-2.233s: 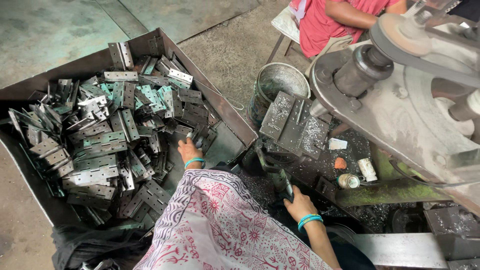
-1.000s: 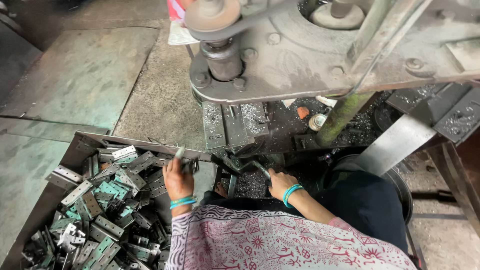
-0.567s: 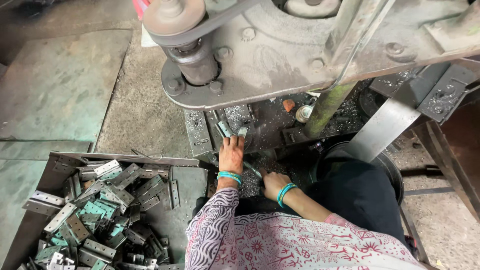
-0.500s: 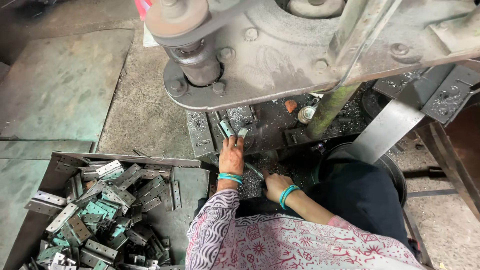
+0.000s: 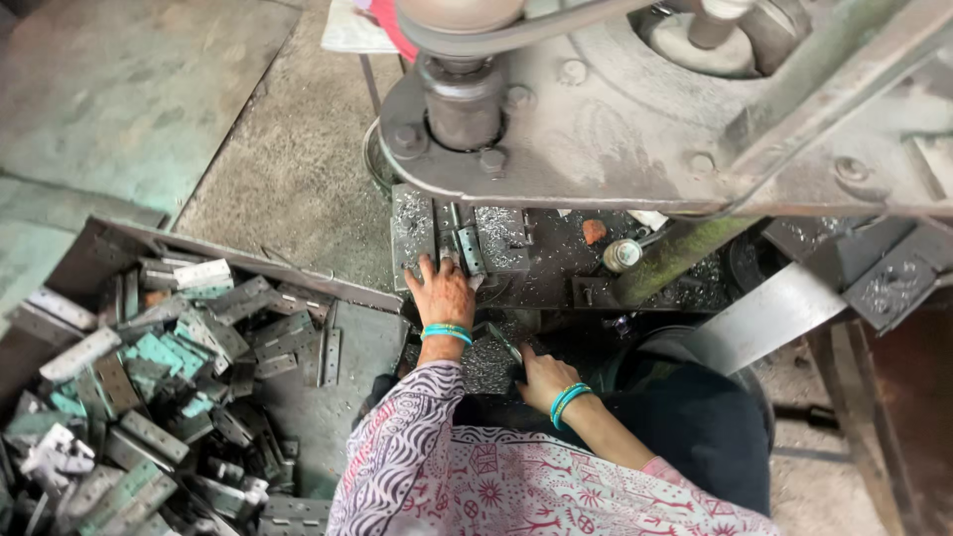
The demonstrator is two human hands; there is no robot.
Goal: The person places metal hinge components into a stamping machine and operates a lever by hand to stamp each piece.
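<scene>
My two hands are both in view, each with teal bangles at the wrist. My right hand (image 5: 537, 376) sits nearest me at the near edge of the press bed, fingers closed on a thin dark tool handle (image 5: 504, 343); its tip is lost among the metal chips. My left hand (image 5: 443, 291) reaches farther, fingers spread flat on the press bed (image 5: 516, 260), fingertips touching one metal hinge (image 5: 470, 250) lying under the machine head. To my left, a metal tray (image 5: 357, 342) holds a heap of hinges (image 5: 149, 387), too many and too overlapped to count, cut off at the frame's edge. Beyond, the press body (image 5: 635, 109) hides the bed's far side.
</scene>
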